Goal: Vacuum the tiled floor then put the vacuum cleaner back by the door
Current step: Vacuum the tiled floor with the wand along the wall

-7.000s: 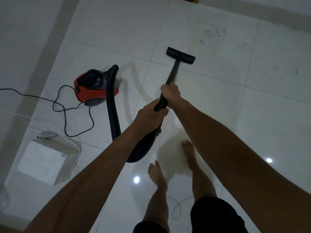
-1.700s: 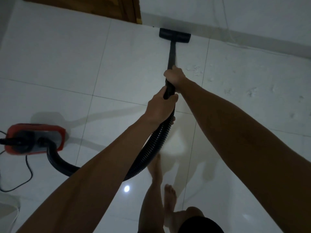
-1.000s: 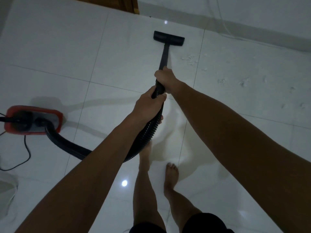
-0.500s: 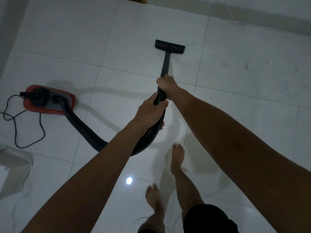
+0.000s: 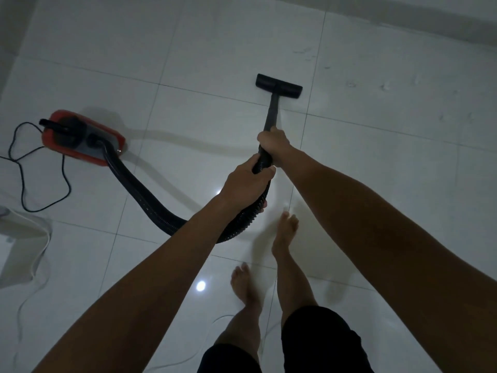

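Note:
A red and black vacuum cleaner body [image 5: 80, 137] sits on the white tiled floor [image 5: 188, 63] at the left. Its ribbed black hose [image 5: 142, 197] curves right to a black wand [image 5: 271, 114] ending in a flat floor nozzle [image 5: 279, 86] resting on the tiles ahead of me. My right hand [image 5: 273, 144] grips the wand higher up. My left hand [image 5: 246, 184] grips the hose end just behind it. Small bits of debris [image 5: 384, 86] lie on the tiles at the upper right.
The black power cord [image 5: 40, 184] loops on the floor left of the vacuum body. A white box [image 5: 18, 251] with a white cable [image 5: 40, 254] stands at the left edge. My bare feet [image 5: 285, 230] stand below the hands. A wall base [image 5: 403, 12] runs along the top right.
The nozzle has been drawn back from the wall toward me. I have stepped backward, and the wooden door frame has left the view. The vacuum body now appears nearer the middle left.

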